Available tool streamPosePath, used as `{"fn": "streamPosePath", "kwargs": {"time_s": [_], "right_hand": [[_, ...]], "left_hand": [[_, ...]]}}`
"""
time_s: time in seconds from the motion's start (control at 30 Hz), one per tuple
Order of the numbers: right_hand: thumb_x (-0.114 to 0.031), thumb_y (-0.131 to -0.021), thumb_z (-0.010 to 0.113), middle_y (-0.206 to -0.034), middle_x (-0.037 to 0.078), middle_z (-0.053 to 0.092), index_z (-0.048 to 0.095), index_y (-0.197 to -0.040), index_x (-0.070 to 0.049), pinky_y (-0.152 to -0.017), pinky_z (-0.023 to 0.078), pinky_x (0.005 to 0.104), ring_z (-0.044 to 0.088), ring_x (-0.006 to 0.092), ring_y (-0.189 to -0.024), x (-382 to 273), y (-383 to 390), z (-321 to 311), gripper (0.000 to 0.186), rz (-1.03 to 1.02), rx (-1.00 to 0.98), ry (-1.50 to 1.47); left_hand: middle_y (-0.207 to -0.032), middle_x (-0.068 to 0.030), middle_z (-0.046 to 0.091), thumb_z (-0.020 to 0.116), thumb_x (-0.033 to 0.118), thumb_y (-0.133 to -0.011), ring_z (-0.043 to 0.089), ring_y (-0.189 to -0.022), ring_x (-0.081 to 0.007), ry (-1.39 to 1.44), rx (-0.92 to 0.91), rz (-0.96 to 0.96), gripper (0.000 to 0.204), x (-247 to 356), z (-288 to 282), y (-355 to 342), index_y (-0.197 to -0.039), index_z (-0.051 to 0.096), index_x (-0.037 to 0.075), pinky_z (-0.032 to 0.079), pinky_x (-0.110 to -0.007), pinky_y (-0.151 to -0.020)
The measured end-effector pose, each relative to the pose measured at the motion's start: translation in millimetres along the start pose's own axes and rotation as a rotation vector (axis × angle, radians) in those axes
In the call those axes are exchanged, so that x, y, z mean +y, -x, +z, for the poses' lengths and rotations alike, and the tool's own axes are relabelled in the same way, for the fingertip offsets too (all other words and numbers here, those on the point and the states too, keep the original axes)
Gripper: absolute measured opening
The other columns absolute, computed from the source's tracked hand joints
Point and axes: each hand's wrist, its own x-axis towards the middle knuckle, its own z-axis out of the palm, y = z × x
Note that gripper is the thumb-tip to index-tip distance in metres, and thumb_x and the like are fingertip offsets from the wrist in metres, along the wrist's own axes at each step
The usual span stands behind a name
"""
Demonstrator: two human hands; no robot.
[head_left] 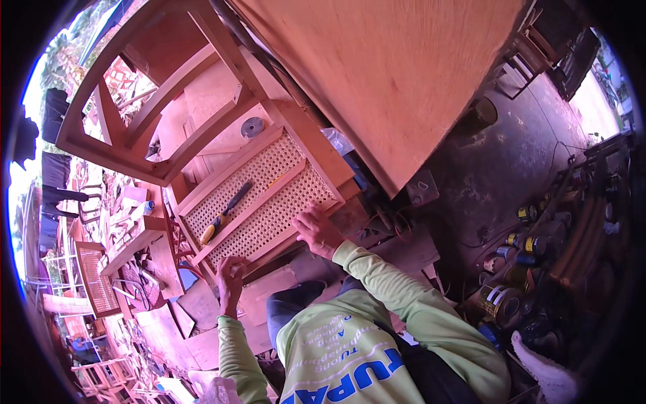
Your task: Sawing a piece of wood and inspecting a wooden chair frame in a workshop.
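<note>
With the cane panel (279, 212) lying at the torso's (350, 350) 11 o'clock, the left hand (231, 277) is resting curled, hold indeterminable, the right hand (319, 233) spread, unclamped, apparently aligning its edge, next probably requiring even pressure.

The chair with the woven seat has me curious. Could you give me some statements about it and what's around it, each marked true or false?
1. A tool with a yellow handle lies on the woven seat. True.
2. Both hands are gripping that tool. False: the left hand is by the near left corner of the seat and the right hand is at its near edge, both apart from the tool.
3. A round grey disc shows beyond the far edge of the woven seat. True.
4. The person's sleeves are dark red. False: the sleeves are light green.
5. Several cans stand or lie at the right of the picture. True.
</note>
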Motion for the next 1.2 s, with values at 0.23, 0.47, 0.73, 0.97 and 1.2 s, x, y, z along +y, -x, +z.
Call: {"fn": "streamPosePath", "kwargs": {"time_s": [0.23,0.47,0.73,0.97,1.2], "right_hand": [[-0.021,-0.079,0.084,-0.118,0.012,0.059,0.061,-0.124,-0.005,-0.124,0.033,0.0557,0.055,0.0356,-0.121,-5,-8,-15,0.053,-0.002,-0.021,-0.037],[-0.017,-0.077,0.087,-0.121,0.012,0.056,0.062,-0.126,-0.004,-0.121,0.035,0.0533,0.053,0.0354,-0.123,2,-11,-28,0.057,-0.014,-0.068,-0.032],[-0.01,-0.075,0.084,-0.117,0.01,0.06,0.065,-0.12,-0.004,-0.118,0.042,0.0545,0.057,0.0349,-0.119,-3,-6,-22,0.05,0.042,-0.048,-0.036],[-0.014,-0.079,0.084,-0.132,0.011,0.061,0.063,-0.136,-0.005,-0.124,0.034,0.0604,0.056,0.0343,-0.131,-5,11,-8,0.061,0.064,0.039,0.03],[-0.015,-0.082,0.082,-0.142,0.013,0.059,0.064,-0.139,-0.011,-0.125,0.029,0.0651,0.05,0.0381,-0.14,-13,12,-11,0.06,0.197,0.177,0.077]], "left_hand": [[-0.102,-0.0104,0.07,0.073,0.0,-0.082,0.067,-0.101,-0.0297,-0.06,0.056,0.021,0.021,-7,-1,5,-0.101,0.076,0.007,0.054,-0.04,-0.09],[-0.102,-0.0106,0.07,0.075,0.0,-0.082,0.065,-0.105,-0.0311,-0.004,0.057,0.062,0.019,15,1,4,-0.1,0.076,0.007,0.052,-0.041,-0.095],[-0.116,-0.0123,0.063,0.085,0.013,-0.078,0.057,-0.112,-0.0367,-0.308,0.133,0.209,0.041,25,13,24,-0.115,0.065,0.011,0.047,-0.049,-0.096],[-0.125,-0.0154,0.057,0.078,0.006,-0.08,0.051,-0.119,-0.0408,-0.41,0.164,0.242,0.047,10,28,28,-0.124,0.063,0.012,0.044,-0.054,-0.104],[-0.124,-0.0157,0.057,0.078,0.004,-0.078,0.052,-0.117,-0.0405,-0.428,0.153,0.251,0.05,3,36,23,-0.125,0.064,0.011,0.042,-0.055,-0.105]]}}
